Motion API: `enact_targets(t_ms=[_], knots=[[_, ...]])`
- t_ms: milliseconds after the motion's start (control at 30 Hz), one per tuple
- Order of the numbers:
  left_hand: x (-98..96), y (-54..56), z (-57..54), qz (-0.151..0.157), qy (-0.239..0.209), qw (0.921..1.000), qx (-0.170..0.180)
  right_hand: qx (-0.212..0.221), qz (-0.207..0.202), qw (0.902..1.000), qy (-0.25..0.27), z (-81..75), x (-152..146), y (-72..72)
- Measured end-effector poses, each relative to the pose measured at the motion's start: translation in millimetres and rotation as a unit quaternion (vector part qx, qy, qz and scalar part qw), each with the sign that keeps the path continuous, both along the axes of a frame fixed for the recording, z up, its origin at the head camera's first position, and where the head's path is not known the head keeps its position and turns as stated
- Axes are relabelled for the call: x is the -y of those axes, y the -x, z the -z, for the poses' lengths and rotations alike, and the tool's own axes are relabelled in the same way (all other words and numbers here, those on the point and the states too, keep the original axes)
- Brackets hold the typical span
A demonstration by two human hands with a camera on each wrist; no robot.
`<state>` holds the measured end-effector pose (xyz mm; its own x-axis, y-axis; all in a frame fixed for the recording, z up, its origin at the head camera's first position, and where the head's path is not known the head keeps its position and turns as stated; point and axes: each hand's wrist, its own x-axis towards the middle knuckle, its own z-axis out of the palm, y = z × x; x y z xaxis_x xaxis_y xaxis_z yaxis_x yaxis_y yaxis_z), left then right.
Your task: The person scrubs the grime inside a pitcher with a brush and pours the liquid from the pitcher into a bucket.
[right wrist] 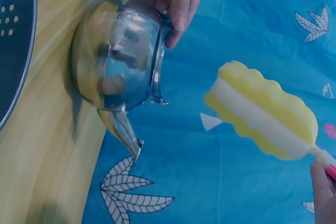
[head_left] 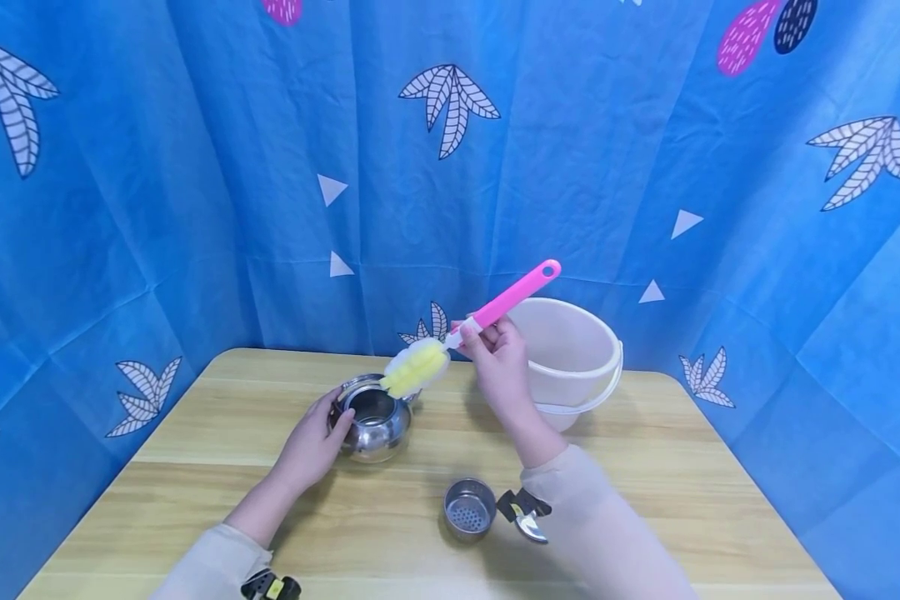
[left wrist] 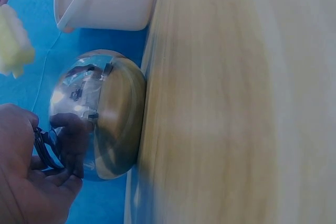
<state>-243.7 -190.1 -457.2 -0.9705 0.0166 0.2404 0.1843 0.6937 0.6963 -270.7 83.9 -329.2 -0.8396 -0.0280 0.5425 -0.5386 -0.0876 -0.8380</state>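
A shiny steel teapot (head_left: 376, 435) stands lidless on the table, its round mouth facing up and its spout visible in the right wrist view (right wrist: 122, 129). My left hand (head_left: 311, 437) grips it at the left side, thumb at the rim; in the left wrist view the fingers (left wrist: 52, 182) curl by the handle. My right hand (head_left: 504, 367) pinches a sponge bottle brush near the lower end of its pink handle (head_left: 521, 292). The brush's yellow and white sponge head (head_left: 417, 367) points down to the left, just above the teapot's mouth. In the right wrist view, the sponge head (right wrist: 265, 114) is apart from the teapot (right wrist: 118, 56).
A steel strainer cup (head_left: 469, 509) with a perforated bottom sits on the wooden table (head_left: 390, 533), near the right forearm. Behind the right hand is a white bucket (head_left: 570, 333) with a handle. A blue patterned curtain (head_left: 570, 167) surrounds the table's back and sides.
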Motion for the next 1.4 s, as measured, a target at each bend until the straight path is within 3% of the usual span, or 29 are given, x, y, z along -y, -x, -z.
enact_targets(t_ms=[400, 867, 1400], knots=[[0.4, -0.3, 0.3, -0.003, 0.001, 1.0000, 0.007, 0.002, -0.003, 1.0000, -0.006, 3.4, 13.4, 0.6], [-0.4, 0.9, -3.0, -0.004, 0.002, 1.0000, 0.001, 0.001, -0.001, 0.9986, -0.054, 8.2, 25.9, 3.8], [-0.2, 0.4, -1.7, -0.003, -0.003, 1.0000, 0.005, -0.009, 0.000, 0.9944, -0.106, 25.6, 43.9, 7.4]])
